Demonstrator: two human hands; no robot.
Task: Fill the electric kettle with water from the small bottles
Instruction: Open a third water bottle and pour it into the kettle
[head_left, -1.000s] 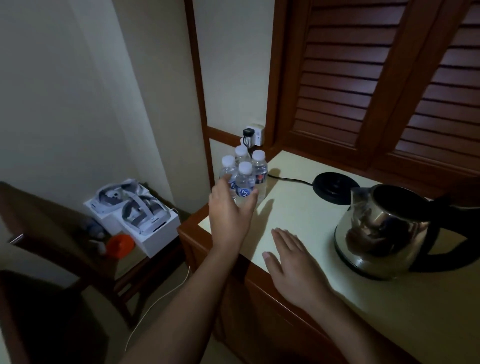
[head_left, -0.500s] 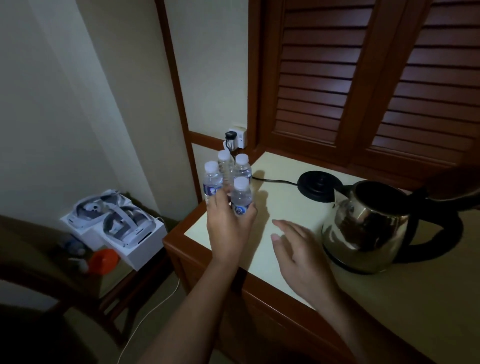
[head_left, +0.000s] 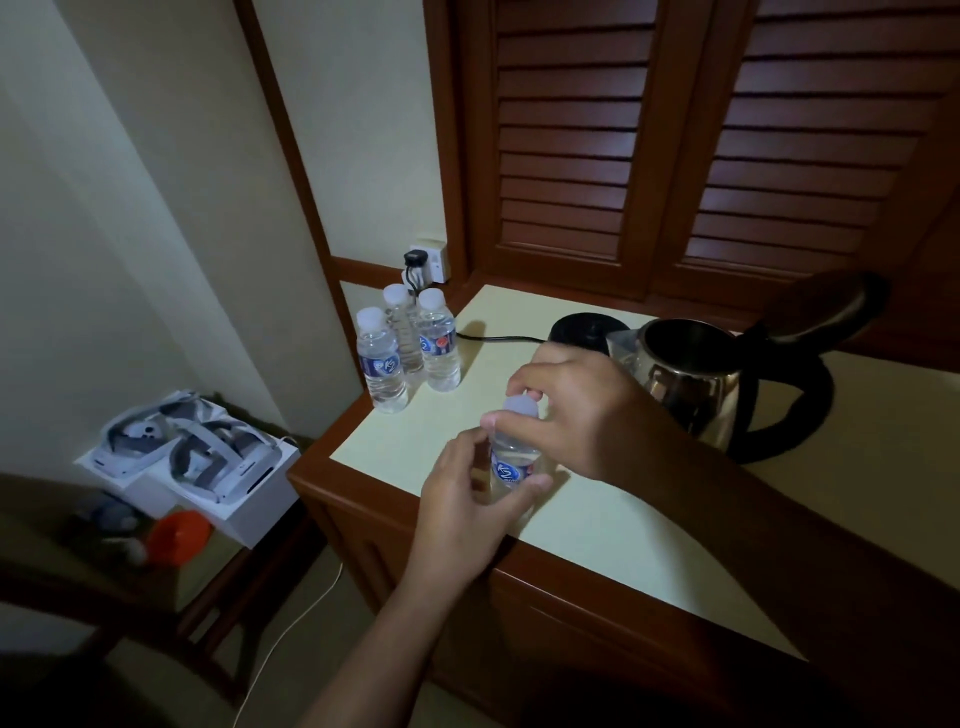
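Dim room, wooden cabinet with a pale counter top (head_left: 649, 525). Near its front left edge the left hand (head_left: 465, 501) grips a small bottle (head_left: 511, 460) round the body, fingers and thumb curled about it, bottle upright. Its foot is hidden behind the hand, so I cannot tell whether it stands on the surface or is lifted off it. The right hand (head_left: 587, 415) reaches over from the right and pinches the white cap (head_left: 519, 404) between thumb and fingertips; the cap is on the neck.

The kettle (head_left: 685, 382) stands just right of the hands, toward the middle of the top. It has a steel body and black handle, with the lid (head_left: 831, 306) tipped up and back — mouth open, dark inside. The right wrist and forearm cross in front of its lower left side. Behind it, partly covered by the right hand and the spout, sits the round black base (head_left: 584, 328); the kettle is off it. A black cord (head_left: 498, 339) runs left from the base and passes behind the other bottles. A black plug sits in the wall socket (head_left: 434, 257) above them.

At the back left corner three more bottles (head_left: 439, 348) stand capped in a tight cluster — well apart from the held one.

Brown louvred doors (head_left: 675, 145) close off the back edge. Left of the cabinet and lower down is an open white box (head_left: 249, 509) with two headsets, an orange thing (head_left: 176, 535) beside it and a white cable (head_left: 291, 634) on the floor.
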